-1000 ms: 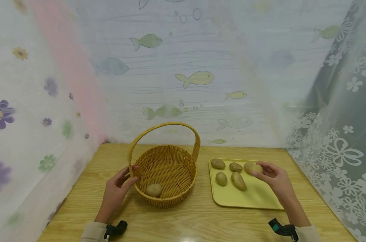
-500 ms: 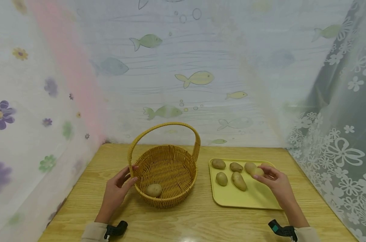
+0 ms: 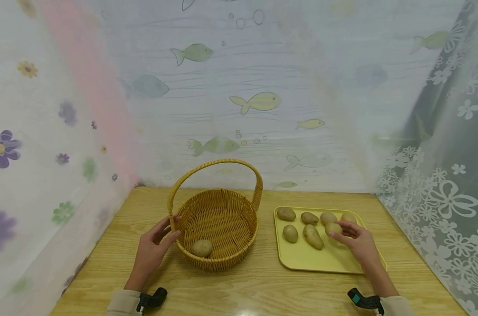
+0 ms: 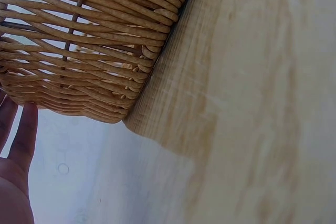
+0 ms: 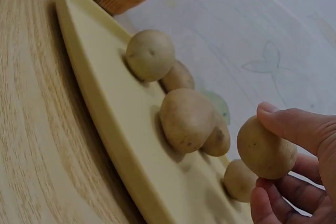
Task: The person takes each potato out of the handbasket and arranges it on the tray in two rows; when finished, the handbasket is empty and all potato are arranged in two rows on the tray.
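At the left, a round wicker basket [image 3: 215, 264] with a tall arched handle stands on the table, one potato [image 3: 201, 248] inside near its front. My left hand [image 3: 152, 248] grips the basket's left side where the handle meets the rim; in the left wrist view, fingers [image 4: 25, 135] touch the woven wall. My right hand [image 3: 359, 243] pinches a potato [image 5: 265, 148] between thumb and fingers. That potato is held above the yellow tray [image 3: 314, 263], where several others lie, among them a long potato [image 3: 313, 237] and a round potato [image 3: 290, 233].
The light wooden table [image 3: 247, 292] bears both basket and tray, with a gap of bare wood between them. A fish-patterned curtain [image 3: 239, 131] hangs along the back edge. Flowered sheets [image 3: 65, 175] close in both sides.
My right hand has moved slightly left and toward me with its potato, uncovering another potato at the tray's back right. My left hand and the basket have stayed in place.
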A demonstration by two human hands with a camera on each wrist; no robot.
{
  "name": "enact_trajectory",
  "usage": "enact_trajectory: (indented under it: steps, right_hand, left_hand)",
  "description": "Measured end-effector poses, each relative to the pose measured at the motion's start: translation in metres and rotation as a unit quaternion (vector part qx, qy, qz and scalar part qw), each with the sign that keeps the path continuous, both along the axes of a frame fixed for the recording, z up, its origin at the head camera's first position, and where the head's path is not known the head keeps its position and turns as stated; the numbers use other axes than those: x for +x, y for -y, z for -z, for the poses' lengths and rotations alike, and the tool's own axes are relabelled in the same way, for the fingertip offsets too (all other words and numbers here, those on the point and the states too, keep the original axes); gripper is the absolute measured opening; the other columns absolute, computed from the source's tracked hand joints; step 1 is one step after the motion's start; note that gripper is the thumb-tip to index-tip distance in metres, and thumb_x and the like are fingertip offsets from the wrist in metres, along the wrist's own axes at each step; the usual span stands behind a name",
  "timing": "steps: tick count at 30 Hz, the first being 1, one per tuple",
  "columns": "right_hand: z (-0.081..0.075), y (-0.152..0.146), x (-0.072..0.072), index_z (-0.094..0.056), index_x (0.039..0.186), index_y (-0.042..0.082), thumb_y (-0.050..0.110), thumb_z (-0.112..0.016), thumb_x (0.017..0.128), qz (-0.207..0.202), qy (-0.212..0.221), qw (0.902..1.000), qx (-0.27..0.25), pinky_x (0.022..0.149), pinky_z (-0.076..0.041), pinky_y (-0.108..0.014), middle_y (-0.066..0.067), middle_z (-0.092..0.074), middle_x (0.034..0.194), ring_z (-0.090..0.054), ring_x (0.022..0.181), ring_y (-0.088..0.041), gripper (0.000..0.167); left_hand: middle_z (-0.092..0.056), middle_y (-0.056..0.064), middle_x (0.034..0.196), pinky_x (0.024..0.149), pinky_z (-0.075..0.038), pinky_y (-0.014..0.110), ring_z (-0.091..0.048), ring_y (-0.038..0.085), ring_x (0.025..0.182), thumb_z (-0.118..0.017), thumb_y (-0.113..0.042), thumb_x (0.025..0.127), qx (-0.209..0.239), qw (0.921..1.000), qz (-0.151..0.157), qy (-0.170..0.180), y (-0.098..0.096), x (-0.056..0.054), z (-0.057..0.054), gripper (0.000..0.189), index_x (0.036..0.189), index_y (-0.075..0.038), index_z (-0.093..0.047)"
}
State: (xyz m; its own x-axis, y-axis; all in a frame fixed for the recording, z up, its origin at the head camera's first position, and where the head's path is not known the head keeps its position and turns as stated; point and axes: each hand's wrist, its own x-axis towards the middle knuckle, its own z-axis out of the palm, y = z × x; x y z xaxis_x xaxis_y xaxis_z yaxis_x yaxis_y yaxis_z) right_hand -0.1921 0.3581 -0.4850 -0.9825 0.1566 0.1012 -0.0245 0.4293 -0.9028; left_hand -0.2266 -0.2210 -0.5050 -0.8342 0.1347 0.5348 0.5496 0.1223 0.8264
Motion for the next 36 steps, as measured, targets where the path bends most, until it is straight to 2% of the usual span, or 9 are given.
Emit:
enact_trajectory:
  steps: [3, 8, 12, 19, 23, 30, 33, 36]
  right_hand:
    - [0.002, 0.0, -0.001, -0.056, 0.145, -0.005, 0.028, -0.078, 0.098, 0.003, -0.001, 1.0, 0.009, 0.081, -0.057, -0.022, -0.02, -0.064, 0.132, -0.061, 0.099, 0.003, 0.062]
    - [0.005, 0.0, -0.001, -0.057, 0.144, -0.006, 0.027, -0.079, 0.097, 0.007, 0.005, 0.9999, 0.007, 0.08, -0.057, -0.021, -0.018, -0.066, 0.129, -0.061, 0.098, 0.003, 0.061]
    - [0.009, -0.001, -0.001, -0.057, 0.143, -0.008, 0.025, -0.079, 0.097, 0.008, 0.013, 0.9998, 0.01, 0.079, -0.056, -0.021, -0.021, -0.066, 0.13, -0.061, 0.097, 0.004, 0.061]
    - [0.018, -0.001, 0.0, -0.055, 0.145, -0.007, 0.031, -0.08, 0.097, 0.009, 0.052, 0.9985, 0.015, 0.083, -0.057, -0.022, -0.024, -0.06, 0.137, -0.058, 0.1, 0.003, 0.066]
    - [0.02, -0.001, -0.003, -0.057, 0.143, -0.006, 0.034, -0.081, 0.095, 0.016, 0.047, 0.9983, 0.03, 0.082, -0.058, -0.023, -0.024, -0.061, 0.135, -0.06, 0.104, -0.005, 0.068]
    - [0.02, -0.003, -0.003, -0.06, 0.141, -0.005, 0.04, -0.08, 0.095, 0.017, 0.044, 0.9967, 0.067, 0.082, -0.056, -0.02, -0.025, -0.06, 0.136, -0.059, 0.121, -0.036, 0.067]
    - [0.02, -0.004, -0.003, -0.06, 0.14, -0.005, 0.041, -0.079, 0.095, 0.018, 0.05, 0.9963, 0.067, 0.082, -0.056, -0.021, -0.026, -0.06, 0.135, -0.058, 0.122, -0.038, 0.067]
    - [0.02, -0.004, -0.004, -0.061, 0.139, -0.006, 0.042, -0.078, 0.096, 0.022, 0.049, 0.9955, 0.078, 0.08, -0.056, -0.023, -0.023, -0.064, 0.13, -0.061, 0.116, -0.034, 0.067]
  left_hand:
    - [-0.061, 0.018, 0.142, 0.111, -0.045, 0.028, -0.053, 0.023, 0.137, -0.067, 0.001, 0.102, -0.001, 1.0, 0.0, 0.0, 0.0, 0.0, -0.001, 0.049, 0.149, 0.001, -0.054]
    - [-0.061, 0.018, 0.142, 0.111, -0.045, 0.028, -0.053, 0.023, 0.136, -0.066, 0.002, 0.102, 0.0, 1.0, 0.0, 0.0, 0.0, -0.001, 0.0, 0.049, 0.149, 0.002, -0.054]
    - [-0.06, 0.021, 0.142, 0.111, -0.045, 0.026, -0.053, 0.022, 0.137, -0.065, 0.003, 0.102, -0.002, 1.0, -0.002, -0.003, 0.001, -0.001, 0.002, 0.048, 0.149, 0.002, -0.054]
    - [-0.062, 0.02, 0.14, 0.109, -0.045, 0.022, -0.054, 0.019, 0.136, -0.066, 0.002, 0.102, -0.007, 0.9999, -0.008, 0.006, 0.002, 0.003, 0.004, 0.048, 0.148, 0.003, -0.055]
    - [-0.061, 0.019, 0.142, 0.11, -0.045, 0.024, -0.052, 0.025, 0.137, -0.066, 0.0, 0.102, -0.007, 0.9999, -0.005, 0.006, 0.001, 0.003, 0.002, 0.049, 0.149, 0.002, -0.054]
    - [-0.06, 0.019, 0.142, 0.11, -0.045, 0.023, -0.052, 0.026, 0.138, -0.066, 0.001, 0.102, -0.01, 0.9999, -0.007, 0.003, 0.0, 0.002, -0.001, 0.048, 0.149, 0.002, -0.054]
    - [-0.061, 0.017, 0.142, 0.11, -0.045, 0.024, -0.051, 0.023, 0.138, -0.067, 0.0, 0.102, -0.009, 0.9999, -0.008, 0.006, -0.001, 0.003, -0.002, 0.048, 0.149, 0.001, -0.055]
    - [-0.061, 0.017, 0.142, 0.11, -0.045, 0.024, -0.051, 0.022, 0.138, -0.066, -0.001, 0.103, -0.009, 0.9999, -0.008, 0.006, -0.001, 0.003, -0.004, 0.048, 0.149, 0.002, -0.055]
